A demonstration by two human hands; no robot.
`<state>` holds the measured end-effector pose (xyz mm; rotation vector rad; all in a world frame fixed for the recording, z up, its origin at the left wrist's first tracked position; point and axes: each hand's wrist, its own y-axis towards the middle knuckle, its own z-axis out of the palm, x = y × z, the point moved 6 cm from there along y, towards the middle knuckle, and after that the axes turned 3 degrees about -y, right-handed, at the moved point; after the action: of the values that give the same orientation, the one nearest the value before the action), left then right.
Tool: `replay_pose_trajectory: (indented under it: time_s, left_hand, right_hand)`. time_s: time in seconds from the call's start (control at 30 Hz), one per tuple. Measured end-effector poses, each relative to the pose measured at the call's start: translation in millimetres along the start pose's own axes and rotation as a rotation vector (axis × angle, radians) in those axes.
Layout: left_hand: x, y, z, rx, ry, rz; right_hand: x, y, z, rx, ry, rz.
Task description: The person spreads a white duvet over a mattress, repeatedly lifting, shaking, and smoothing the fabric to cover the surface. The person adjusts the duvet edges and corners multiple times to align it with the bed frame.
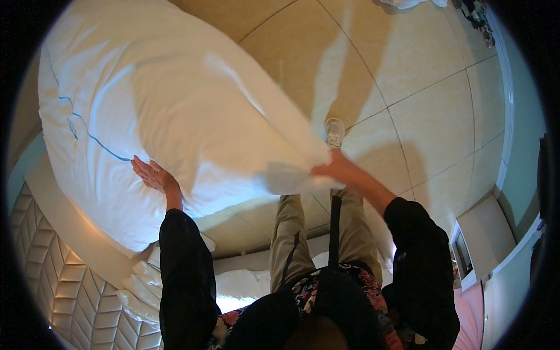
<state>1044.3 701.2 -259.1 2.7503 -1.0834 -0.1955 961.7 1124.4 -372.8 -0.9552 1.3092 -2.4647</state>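
Beige floor tiles [420, 70] with dark grout lines fill the upper half of the view, and a pale wall [519, 146] curves down the right edge. A large white pillow [175, 116] with a thin blue stitched line is held up in the air in front of the person, above the floor and over the edge of a bed [245, 286] with white linen. The left hand [153, 175] lies flat against the pillow's underside, fingers spread and palm open, seemingly propping the bulk so it does not sag. The right hand [338, 170] pinches the pillow's tapered corner, fingers closed on the fabric, which appears to pull the case taut along its length. Both dark sleeves come up from the lower edge. A white shoe [334, 132] shows just past the pillow's corner, and tan trousers [291, 245] run below it. A quilted headboard [52, 280] sits at lower left. The pillow's far end is cut off by the rim, and small clutter at the top right corner is too distant to identify. A framed panel [464, 256] at lower right is hard to make out.
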Motion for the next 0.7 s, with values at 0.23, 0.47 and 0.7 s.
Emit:
replay_pose_trajectory:
  time_s: [0.23,0.47,0.7]
  left_hand:
    - [-0.1,2.8,2.7,-0.051,0.008,0.038]
    - [13.9,-4.9,-6.8,0.076,0.098,-0.21]
    - [-101.1,-102.2,-59.7,0.241,-0.249,-0.09]
  right_hand:
    - [-19.0,37.2,-14.6,-0.373,0.106,-0.271]
    - [21.5,-59.7,-1.3,-0.491,-0.1,-0.389]
    - [23.9,-96.8,-7.1,-0.434,-0.087,-0.261]
